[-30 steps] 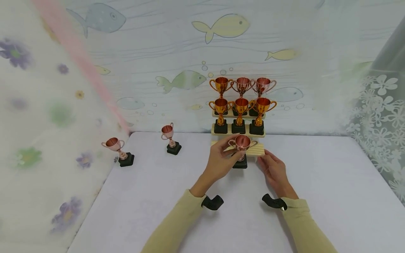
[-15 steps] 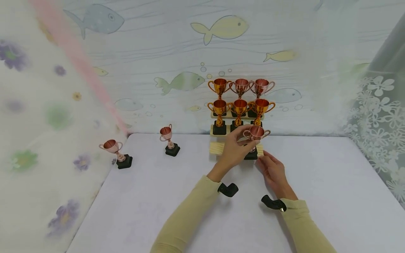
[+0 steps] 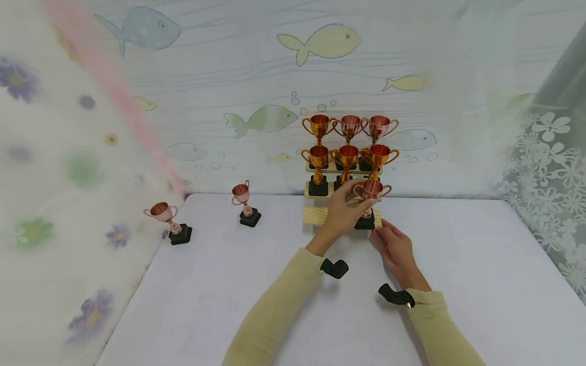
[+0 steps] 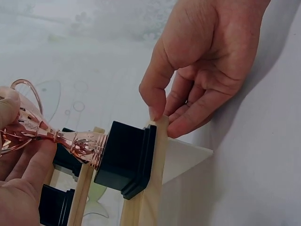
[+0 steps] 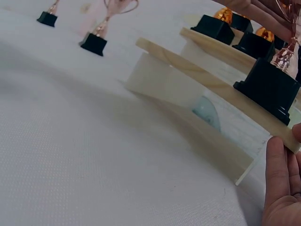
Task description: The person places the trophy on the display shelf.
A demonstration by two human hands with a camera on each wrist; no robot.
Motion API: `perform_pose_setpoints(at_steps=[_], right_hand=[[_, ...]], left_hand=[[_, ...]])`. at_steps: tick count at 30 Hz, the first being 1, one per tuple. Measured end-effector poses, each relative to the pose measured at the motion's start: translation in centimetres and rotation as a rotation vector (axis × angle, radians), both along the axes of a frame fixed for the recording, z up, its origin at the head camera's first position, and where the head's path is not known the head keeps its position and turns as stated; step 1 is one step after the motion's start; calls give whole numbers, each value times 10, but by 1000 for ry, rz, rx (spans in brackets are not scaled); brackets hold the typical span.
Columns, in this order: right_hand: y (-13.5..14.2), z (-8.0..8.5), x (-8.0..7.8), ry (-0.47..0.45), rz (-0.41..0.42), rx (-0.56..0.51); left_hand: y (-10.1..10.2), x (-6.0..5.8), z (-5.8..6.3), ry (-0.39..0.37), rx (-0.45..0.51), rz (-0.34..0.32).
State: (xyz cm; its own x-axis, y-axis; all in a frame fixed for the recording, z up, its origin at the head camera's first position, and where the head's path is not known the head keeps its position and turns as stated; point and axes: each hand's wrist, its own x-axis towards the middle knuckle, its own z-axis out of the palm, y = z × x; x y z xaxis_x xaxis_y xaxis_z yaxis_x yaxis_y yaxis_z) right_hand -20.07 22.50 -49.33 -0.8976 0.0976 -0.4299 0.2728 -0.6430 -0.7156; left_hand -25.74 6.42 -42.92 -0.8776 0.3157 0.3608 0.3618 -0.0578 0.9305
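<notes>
My left hand (image 3: 342, 212) grips a rose-gold trophy (image 3: 373, 189) around its bowl and stem. Its black base (image 4: 123, 157) sits at the right end of the lowest step of a wooden display rack (image 3: 315, 215), upright. My right hand (image 3: 397, 251) pinches that same end of the step between thumb and fingertips (image 4: 157, 110). Behind, on the middle step, stand gold trophies (image 3: 318, 157) in a row. The top step bears one gold trophy (image 3: 319, 126) and two rose-gold ones (image 3: 379, 127).
Two more rose-gold trophies stand on the white table (image 3: 220, 284) to the left, one nearer the rack (image 3: 247, 203) and one by the left curtain (image 3: 171, 221). A fish-print cloth (image 3: 256, 76) hangs behind the rack. Clear side panels (image 5: 164, 77) support the lowest step.
My left hand has carried the rose-gold trophy right and slightly back, from before the step's middle to its right end. My right hand has stayed at the step's end.
</notes>
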Motion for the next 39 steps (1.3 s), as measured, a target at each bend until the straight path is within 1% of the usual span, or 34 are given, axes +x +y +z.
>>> perform_pose_setpoints(at_steps=[6, 7, 10, 13, 14, 20, 24, 29, 33, 36, 39], right_hand=[[-1, 2, 0, -7, 9, -10], [-2, 3, 0, -8, 10, -13], [-2, 3, -1, -7, 8, -20], [-3, 2, 0, -2, 6, -22], [-3, 2, 0, 0, 5, -21], [-4, 0, 1, 16, 4, -6], [-5, 0, 3, 28, 2, -14], [-5, 0, 3, 50, 9, 16], [-5, 1, 2, 19, 5, 24], [-4, 1, 2, 1, 2, 28], [-2, 2, 1, -5, -4, 36]], left_hand=[[2, -4, 0, -11, -36, -4], [1, -3, 4, -14, -39, -12], [2, -6, 5, -14, -34, -44], [2, -8, 6, -17, -23, -62], [3, -11, 2, -13, -15, -64], [1, -10, 0, -33, 35, -69], [-3, -8, -3, -51, 25, -55], [-17, 2, -1, -39, -22, -34], [-34, 11, -1, 7, -48, -11], [-53, 18, -3, 69, -76, 2], [-77, 22, -9, 104, -102, 19]])
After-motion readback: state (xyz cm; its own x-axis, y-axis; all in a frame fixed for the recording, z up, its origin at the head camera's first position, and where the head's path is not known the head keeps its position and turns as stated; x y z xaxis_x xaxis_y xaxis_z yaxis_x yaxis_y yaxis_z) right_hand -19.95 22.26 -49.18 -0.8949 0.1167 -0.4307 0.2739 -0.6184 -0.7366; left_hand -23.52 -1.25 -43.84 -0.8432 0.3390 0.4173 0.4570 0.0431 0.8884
